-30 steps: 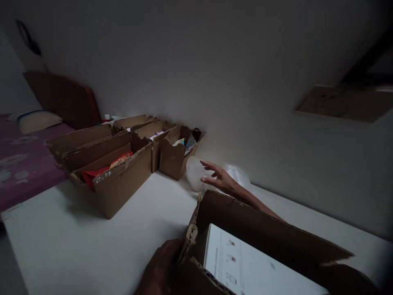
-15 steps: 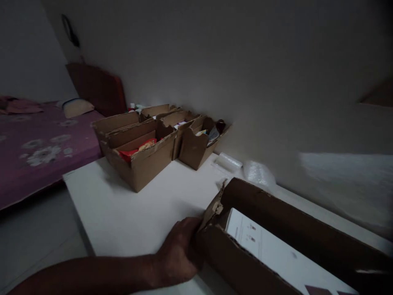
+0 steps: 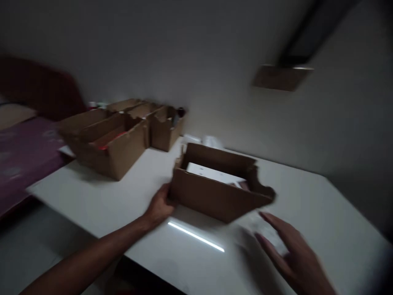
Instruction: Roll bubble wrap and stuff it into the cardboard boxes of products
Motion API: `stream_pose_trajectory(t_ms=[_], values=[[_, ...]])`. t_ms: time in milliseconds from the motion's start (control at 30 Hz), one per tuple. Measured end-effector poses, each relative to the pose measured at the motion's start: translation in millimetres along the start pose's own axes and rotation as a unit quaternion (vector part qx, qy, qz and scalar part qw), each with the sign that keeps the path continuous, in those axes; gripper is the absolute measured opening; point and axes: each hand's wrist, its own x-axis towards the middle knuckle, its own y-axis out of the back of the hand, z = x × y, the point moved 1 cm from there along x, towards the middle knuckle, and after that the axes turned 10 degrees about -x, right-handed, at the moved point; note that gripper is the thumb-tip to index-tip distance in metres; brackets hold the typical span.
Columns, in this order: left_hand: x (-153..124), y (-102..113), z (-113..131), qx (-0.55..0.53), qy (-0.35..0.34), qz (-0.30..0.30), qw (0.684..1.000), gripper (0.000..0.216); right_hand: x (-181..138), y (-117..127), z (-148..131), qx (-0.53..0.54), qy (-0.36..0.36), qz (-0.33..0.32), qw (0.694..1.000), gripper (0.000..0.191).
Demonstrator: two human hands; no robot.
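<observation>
My left hand [image 3: 159, 205] grips the left end of an open cardboard box [image 3: 208, 198], fingers hidden at its end wall. The box appears to rest on the white table [image 3: 144, 233]. A white printed carton [image 3: 211, 173] lies inside it. At the lower right, my right hand [image 3: 288, 250] has thumb and fingers around a whitish, see-through-looking packet [image 3: 260, 227], too blurred to name. That packet is close to the box's near right corner; whether they touch I cannot tell.
Several open cardboard boxes [image 3: 130, 153] stand together at the table's left, one with a red packet [image 3: 107, 143]. Clear plastic wrap [image 3: 211, 141] lies by the wall. A bed [image 3: 27, 143] is at far left. A small shelf [image 3: 281, 77] juts from the wall.
The view has swung right and back. My right hand has come into view with the whitish packet. The box now shows whole, my left hand still on its left end.
</observation>
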Motion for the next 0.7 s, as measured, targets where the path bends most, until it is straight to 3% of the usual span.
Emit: stream_pose_trajectory(t_ms=[100,200,300,433,567,700], values=[[-3,3,3,0.028,0.039,0.004,0.999,0.042,3,-5,-35,0.065,-0.082,-0.05,0.993,0.053],[-2,2,8,0.041,0.043,0.003,0.998,0.041,26,-21,-51,0.128,-0.113,-0.078,0.982,0.052],[14,-4,9,0.056,0.042,0.008,0.998,0.039,48,-35,-50,0.142,-0.114,-0.06,0.981,0.051],[50,-12,7,0.066,0.051,0.021,0.996,0.032,62,-43,-29,0.114,-0.103,-0.061,0.986,0.054],[57,-16,4,0.049,0.049,0.026,0.997,0.032,28,-19,7,0.04,-0.108,-0.048,0.992,0.056],[39,-14,-3,0.004,0.061,0.041,0.997,0.056,-31,12,35,-0.014,-0.109,-0.081,0.991,0.064]])
